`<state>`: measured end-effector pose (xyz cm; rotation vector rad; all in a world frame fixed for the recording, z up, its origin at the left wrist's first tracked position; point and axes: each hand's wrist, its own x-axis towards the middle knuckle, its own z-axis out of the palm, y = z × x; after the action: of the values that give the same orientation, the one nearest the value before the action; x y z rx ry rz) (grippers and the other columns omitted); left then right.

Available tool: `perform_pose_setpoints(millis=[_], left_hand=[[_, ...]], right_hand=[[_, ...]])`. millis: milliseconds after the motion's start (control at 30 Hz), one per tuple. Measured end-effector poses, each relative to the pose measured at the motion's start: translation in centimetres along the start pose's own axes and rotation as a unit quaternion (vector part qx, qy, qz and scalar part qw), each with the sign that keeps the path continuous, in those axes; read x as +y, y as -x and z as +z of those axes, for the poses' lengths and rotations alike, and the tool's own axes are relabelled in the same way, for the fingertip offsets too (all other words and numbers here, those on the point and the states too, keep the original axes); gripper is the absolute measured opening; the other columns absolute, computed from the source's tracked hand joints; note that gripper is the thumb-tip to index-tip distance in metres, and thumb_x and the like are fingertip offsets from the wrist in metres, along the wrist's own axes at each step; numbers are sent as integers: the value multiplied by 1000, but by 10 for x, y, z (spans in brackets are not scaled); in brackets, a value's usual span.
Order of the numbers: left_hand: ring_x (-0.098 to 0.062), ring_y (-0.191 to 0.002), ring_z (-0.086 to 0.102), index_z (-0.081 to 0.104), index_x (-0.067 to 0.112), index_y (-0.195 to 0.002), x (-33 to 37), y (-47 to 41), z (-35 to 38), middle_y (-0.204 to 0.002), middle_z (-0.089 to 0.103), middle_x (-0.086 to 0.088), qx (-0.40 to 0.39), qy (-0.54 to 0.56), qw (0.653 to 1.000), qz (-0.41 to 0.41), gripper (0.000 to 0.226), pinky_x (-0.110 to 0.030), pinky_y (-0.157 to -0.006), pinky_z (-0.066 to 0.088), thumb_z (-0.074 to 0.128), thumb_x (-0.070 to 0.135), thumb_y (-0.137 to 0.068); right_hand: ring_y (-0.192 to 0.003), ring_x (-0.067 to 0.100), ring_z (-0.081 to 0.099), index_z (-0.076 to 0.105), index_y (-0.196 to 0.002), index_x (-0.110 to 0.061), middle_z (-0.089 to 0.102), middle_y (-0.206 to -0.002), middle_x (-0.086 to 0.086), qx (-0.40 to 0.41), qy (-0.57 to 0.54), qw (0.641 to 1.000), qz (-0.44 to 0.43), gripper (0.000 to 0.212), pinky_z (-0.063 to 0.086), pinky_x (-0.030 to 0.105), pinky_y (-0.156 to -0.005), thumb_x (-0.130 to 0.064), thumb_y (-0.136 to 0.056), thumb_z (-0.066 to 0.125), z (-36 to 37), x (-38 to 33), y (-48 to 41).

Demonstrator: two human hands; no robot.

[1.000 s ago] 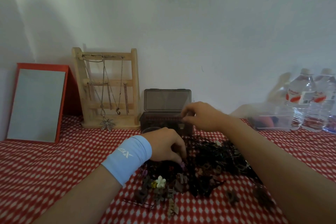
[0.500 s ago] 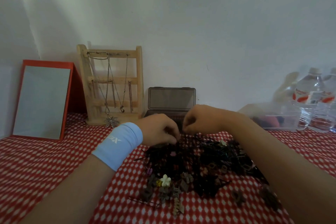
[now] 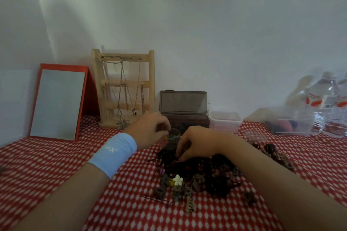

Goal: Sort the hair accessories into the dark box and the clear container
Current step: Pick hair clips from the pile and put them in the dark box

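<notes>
A heap of mostly dark hair accessories (image 3: 204, 176) lies on the red checked tablecloth, with a white flower clip (image 3: 177, 179) at its near edge. Behind it stands the dark box (image 3: 195, 120) with its lid (image 3: 183, 101) raised. A small clear round jar (image 3: 173, 137) sits in front of that box, and a clear white-rimmed container (image 3: 225, 121) stands to its right. My left hand (image 3: 150, 131) curls at the jar's rim, pinching a small yellowish piece. My right hand (image 3: 197, 145) reaches down into the heap, fingertips curled on dark pieces.
A red-framed mirror (image 3: 58, 104) and a wooden necklace stand (image 3: 124, 88) line the back left. A larger clear tub (image 3: 293, 124) and water bottles (image 3: 326, 103) stand at the back right. More dark clips (image 3: 277, 155) lie scattered to the right.
My left hand has lifted from the heap and moved back to the small jar. My right hand has come down from the dark box into the heap.
</notes>
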<state>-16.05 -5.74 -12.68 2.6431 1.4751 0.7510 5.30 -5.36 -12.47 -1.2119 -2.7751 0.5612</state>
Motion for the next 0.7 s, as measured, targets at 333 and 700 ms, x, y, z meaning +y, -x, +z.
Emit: perform_pose_setpoints(millis=[333, 700], left_hand=[[6, -88, 63, 74, 38, -92, 5, 48, 3, -91, 68, 27, -208, 89, 974, -1, 11, -13, -78, 50, 73, 38, -82], [5, -95, 62, 75, 35, -105, 7, 51, 1, -101, 69, 24, -217, 102, 971, 5, 19, -17, -88, 50, 70, 29, -88]], right_hand=[[-77, 2, 70, 71, -86, -38, 71, -86, -19, 70, -30, 997, 18, 12, 58, 22, -73, -29, -82, 77, -1, 2, 9], [-88, 19, 71, 74, -99, -48, 72, -103, -19, 44, -55, 997, 35, 41, 59, 44, -84, -13, -92, 54, 11, 2, 24]])
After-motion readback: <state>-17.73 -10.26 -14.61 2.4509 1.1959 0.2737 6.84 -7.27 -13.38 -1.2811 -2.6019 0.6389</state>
